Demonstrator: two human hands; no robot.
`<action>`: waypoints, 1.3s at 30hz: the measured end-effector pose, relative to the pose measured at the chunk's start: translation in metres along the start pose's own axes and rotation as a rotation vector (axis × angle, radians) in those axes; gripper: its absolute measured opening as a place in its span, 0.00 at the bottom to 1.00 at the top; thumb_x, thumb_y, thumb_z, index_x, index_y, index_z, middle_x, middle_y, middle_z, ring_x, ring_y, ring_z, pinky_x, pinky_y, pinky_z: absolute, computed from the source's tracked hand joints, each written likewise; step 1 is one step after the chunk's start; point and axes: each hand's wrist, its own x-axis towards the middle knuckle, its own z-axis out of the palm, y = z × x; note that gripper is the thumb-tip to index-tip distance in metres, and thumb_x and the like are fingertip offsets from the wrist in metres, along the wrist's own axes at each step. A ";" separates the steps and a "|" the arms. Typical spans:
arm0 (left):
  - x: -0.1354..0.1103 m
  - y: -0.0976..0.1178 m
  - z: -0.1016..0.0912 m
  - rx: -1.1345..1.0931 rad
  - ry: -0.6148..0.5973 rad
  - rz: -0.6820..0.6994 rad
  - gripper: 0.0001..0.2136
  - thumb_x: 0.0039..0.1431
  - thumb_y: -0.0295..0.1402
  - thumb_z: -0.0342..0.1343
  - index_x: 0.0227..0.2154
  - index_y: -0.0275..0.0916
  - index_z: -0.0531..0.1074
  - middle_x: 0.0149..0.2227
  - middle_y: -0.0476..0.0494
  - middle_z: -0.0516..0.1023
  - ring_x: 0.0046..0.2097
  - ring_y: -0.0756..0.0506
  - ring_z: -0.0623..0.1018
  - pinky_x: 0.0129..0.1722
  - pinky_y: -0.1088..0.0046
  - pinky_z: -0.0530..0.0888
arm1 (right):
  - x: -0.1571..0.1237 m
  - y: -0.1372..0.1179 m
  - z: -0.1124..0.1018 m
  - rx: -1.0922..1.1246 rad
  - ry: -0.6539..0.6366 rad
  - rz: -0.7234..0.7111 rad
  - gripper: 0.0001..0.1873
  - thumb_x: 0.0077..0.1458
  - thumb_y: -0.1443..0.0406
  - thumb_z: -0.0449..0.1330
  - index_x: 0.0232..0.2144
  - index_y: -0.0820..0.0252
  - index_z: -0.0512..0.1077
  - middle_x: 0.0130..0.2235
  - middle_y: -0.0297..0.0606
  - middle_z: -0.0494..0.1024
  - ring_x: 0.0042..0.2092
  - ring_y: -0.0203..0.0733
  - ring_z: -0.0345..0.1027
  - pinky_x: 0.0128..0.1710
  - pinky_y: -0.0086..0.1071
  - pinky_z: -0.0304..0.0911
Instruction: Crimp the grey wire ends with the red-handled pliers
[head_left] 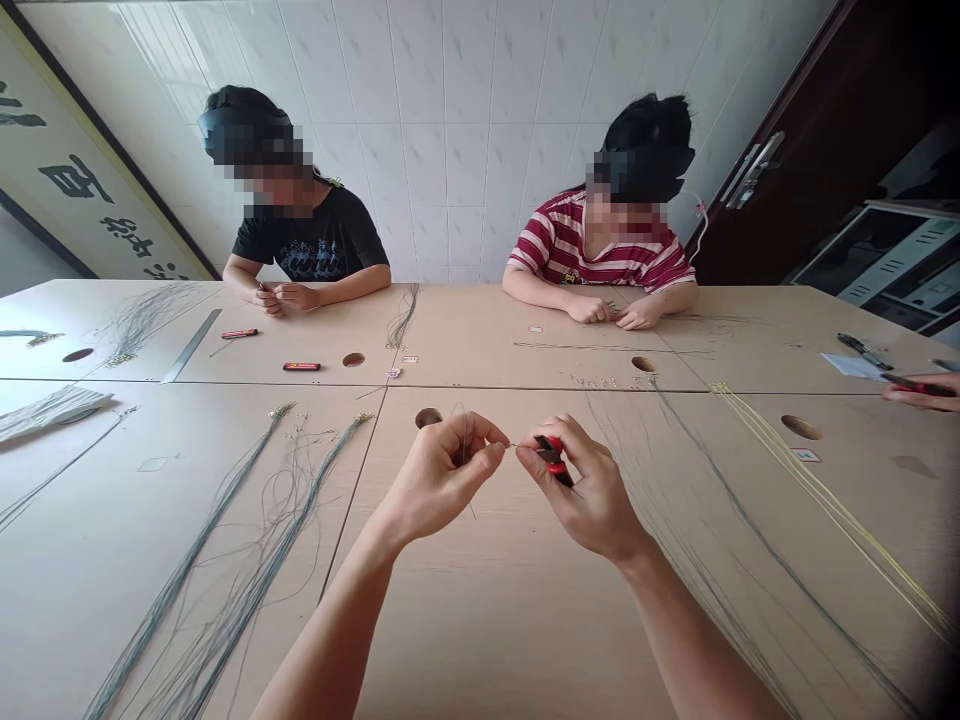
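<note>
My left hand (442, 475) is closed in a pinch on a thin grey wire (466, 440) that loops above and trails below the fingers. My right hand (581, 485) is wrapped round small red-handled pliers (555, 458), whose tip points left toward the wire's end between the two hands. Both hands hover over the beige table (480, 620), close together, just in front of a round hole (428, 418) in its top.
Long bundles of grey wire (225, 560) lie at my left; grey wire (750, 530) and yellow wire (832, 500) run at my right. Two people sit across the table, hands busy with wire. A ruler (191, 345), red tools (301, 366) and another person's hand (924, 390) lie farther off.
</note>
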 end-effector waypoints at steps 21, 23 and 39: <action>-0.001 -0.004 -0.001 0.019 0.035 0.025 0.10 0.60 0.38 0.54 0.28 0.37 0.71 0.23 0.53 0.61 0.23 0.54 0.56 0.21 0.76 0.56 | -0.001 -0.003 -0.001 -0.039 0.029 0.004 0.02 0.61 0.64 0.57 0.35 0.55 0.66 0.30 0.33 0.70 0.32 0.37 0.63 0.34 0.33 0.60; -0.001 -0.004 0.000 0.020 0.036 0.024 0.10 0.61 0.38 0.54 0.28 0.38 0.71 0.23 0.53 0.60 0.24 0.54 0.56 0.21 0.77 0.56 | 0.000 -0.004 -0.001 -0.041 0.032 -0.014 0.02 0.61 0.65 0.56 0.34 0.55 0.66 0.30 0.32 0.70 0.31 0.36 0.62 0.35 0.33 0.60; -0.002 0.001 0.005 -0.006 -0.027 0.072 0.10 0.62 0.35 0.53 0.41 0.36 0.74 0.21 0.56 0.58 0.22 0.55 0.59 0.20 0.79 0.58 | -0.001 -0.007 -0.003 -0.017 0.008 -0.010 0.07 0.62 0.67 0.54 0.31 0.56 0.63 0.26 0.31 0.63 0.30 0.36 0.56 0.34 0.32 0.57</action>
